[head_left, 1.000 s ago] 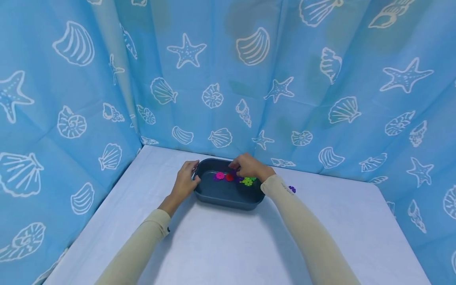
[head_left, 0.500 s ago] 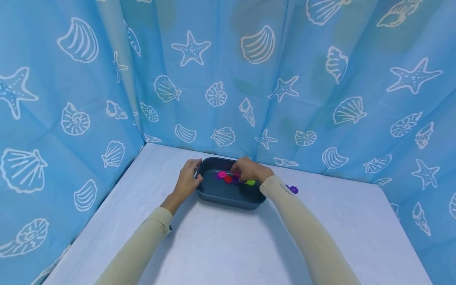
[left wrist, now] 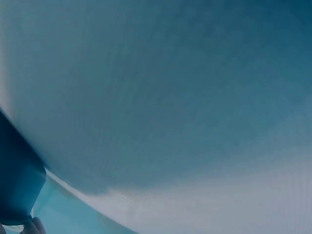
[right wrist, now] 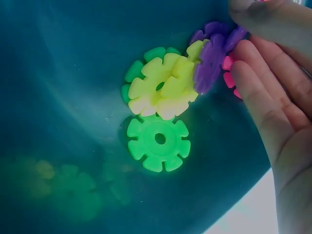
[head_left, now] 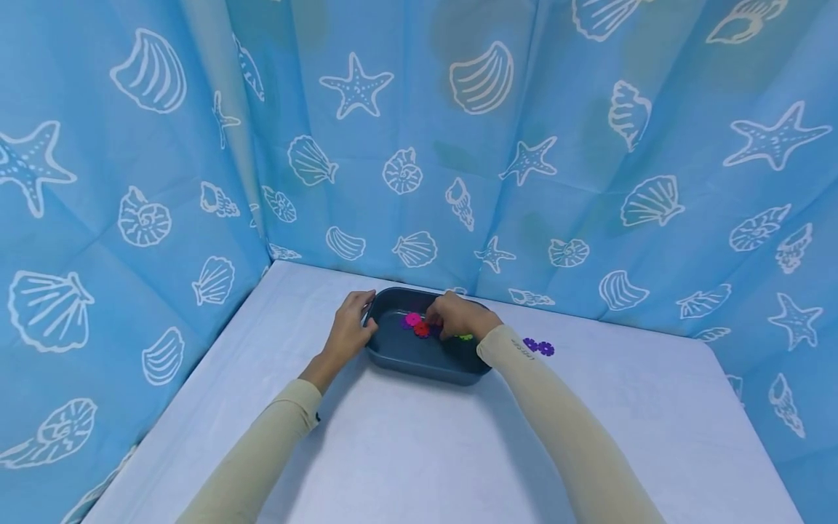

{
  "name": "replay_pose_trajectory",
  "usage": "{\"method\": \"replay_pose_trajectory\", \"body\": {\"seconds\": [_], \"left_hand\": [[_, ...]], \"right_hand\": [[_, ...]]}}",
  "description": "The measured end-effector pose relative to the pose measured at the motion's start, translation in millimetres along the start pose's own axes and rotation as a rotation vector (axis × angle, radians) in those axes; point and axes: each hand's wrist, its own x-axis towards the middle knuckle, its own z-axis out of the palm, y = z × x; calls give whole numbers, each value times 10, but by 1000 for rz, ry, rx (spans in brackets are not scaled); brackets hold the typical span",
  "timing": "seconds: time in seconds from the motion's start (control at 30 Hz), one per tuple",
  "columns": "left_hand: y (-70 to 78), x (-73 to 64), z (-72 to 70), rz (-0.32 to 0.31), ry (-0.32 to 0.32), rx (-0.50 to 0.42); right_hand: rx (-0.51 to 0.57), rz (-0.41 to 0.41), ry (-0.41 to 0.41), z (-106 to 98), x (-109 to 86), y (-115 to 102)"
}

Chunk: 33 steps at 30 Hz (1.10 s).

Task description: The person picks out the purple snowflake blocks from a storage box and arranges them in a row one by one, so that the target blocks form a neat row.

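My left hand (head_left: 350, 327) grips the left end of a dark blue-grey plastic tub (head_left: 425, 368), fingers and thumb spread along its rim. My right hand (head_left: 458, 316) reaches down into the tub's right half. Notched interlocking discs lie inside: pink (head_left: 412, 319) and red (head_left: 422, 330) ones show left of that hand. In the right wrist view, yellow discs (right wrist: 146, 87) overlap a green disc (right wrist: 170, 156). Beside the right fingers (right wrist: 265, 105) are a purple disc (right wrist: 209, 68) and part of a pink one (right wrist: 228, 80). I cannot tell whether the fingertips pinch a disc.
Two purple discs (head_left: 545, 348) lie on the white table (head_left: 419, 451), right of the tub. A blue shell-print curtain (head_left: 406, 211) hangs close behind the tub and along the left side.
My right hand has shifted slightly left and lower among the discs. A magenta disc seen at its fingertips half a second ago is now hidden. My left hand stays on the tub.
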Motion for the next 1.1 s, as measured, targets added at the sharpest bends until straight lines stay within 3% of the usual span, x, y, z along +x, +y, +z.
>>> {"method": "replay_pose_trajectory", "body": {"seconds": [0.23,0.5,0.83,1.1], "left_hand": [[23,10,1,-14,3,7],[18,-6,14,-2,21,1],[34,-17,16,-6,13,2],[41,-17,5,-15,8,-2]], "right_hand": [[-30,6,13,30,17,7],[11,-19,19,64,30,-10],[2,-135,143,14,-21,0],[153,-123,221,-155,-192,78]]}}
